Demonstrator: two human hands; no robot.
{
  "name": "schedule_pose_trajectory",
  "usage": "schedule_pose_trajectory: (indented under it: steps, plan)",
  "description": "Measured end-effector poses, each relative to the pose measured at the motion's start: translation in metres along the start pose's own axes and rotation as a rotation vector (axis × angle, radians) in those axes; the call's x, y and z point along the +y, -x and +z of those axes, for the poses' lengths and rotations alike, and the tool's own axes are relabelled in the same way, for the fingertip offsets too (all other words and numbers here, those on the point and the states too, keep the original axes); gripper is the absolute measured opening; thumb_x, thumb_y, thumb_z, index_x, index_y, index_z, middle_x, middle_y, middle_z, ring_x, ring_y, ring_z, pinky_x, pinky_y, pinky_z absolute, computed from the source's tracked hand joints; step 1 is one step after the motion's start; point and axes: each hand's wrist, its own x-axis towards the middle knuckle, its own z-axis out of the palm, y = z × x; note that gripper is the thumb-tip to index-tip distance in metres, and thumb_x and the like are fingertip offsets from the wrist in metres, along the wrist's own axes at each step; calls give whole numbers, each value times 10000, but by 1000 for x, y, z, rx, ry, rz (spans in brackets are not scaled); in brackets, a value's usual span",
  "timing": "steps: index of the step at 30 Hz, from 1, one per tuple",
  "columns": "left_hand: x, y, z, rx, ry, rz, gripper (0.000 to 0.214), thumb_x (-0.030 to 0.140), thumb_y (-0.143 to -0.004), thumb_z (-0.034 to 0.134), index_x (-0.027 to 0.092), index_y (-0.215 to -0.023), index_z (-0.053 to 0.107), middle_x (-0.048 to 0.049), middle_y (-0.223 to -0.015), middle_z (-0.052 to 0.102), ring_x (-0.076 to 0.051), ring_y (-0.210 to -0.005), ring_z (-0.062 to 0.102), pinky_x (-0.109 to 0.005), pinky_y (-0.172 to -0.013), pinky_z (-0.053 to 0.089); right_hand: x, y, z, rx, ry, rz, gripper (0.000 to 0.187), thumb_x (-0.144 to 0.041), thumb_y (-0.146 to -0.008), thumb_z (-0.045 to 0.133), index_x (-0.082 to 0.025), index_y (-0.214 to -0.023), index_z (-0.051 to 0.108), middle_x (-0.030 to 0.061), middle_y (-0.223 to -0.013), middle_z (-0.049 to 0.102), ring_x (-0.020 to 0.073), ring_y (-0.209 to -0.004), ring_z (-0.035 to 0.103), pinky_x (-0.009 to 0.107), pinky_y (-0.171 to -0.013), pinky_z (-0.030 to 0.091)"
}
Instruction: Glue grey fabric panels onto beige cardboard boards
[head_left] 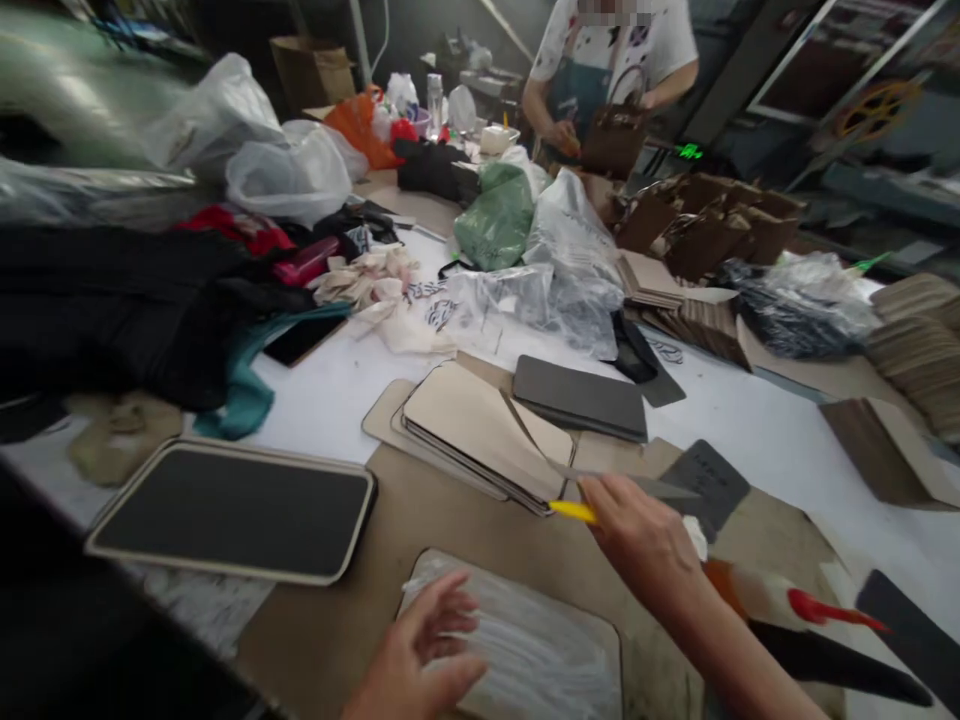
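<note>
My left hand (pixel 420 650) lies on a rounded board panel (pixel 540 650) smeared with whitish glue, its fingers spread. My right hand (pixel 637 535) is closed on a yellow-handled tool (pixel 574 511), which it holds above the table just past that panel. The tool's yellow end points left toward a stack of beige rounded panels (pixel 480 425). A dark grey panel (pixel 581 397) lies behind the stack. A black pad with a beige rim (pixel 232 512) sits to the left.
Black cloth (pixel 112 300), plastic bags (pixel 555 270) and brown cardboard pieces (pixel 705 230) crowd the back of the white table (pixel 765 420). Another person (pixel 607 70) stands at the far end handling a brown piece. A bottle with a red nozzle (pixel 795 600) lies at right.
</note>
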Motion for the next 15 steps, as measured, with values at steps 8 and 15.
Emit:
schedule_pose_trajectory:
  steps: [8,15]
  plan:
    - [31,3,26,130,617,-352,287,282,-649,662,119,-853,541,-118,-823,676,-216,-749,642,-367,-709,500,-134,105,-12,105,-170,-154,236,-69,-811,361,-163,-902,558,15,-614,556,137,-540,499,248,-496,348]
    - [22,22,-3,88,563,-416,129,126,-647,635,105,-750,561,-92,-691,693,-220,-673,656,-357,-638,528,-128,178,0,25,-577,848,333,-453,-818,389,-197,-918,577,66,-825,630,182,-773,593,267,-676,464]
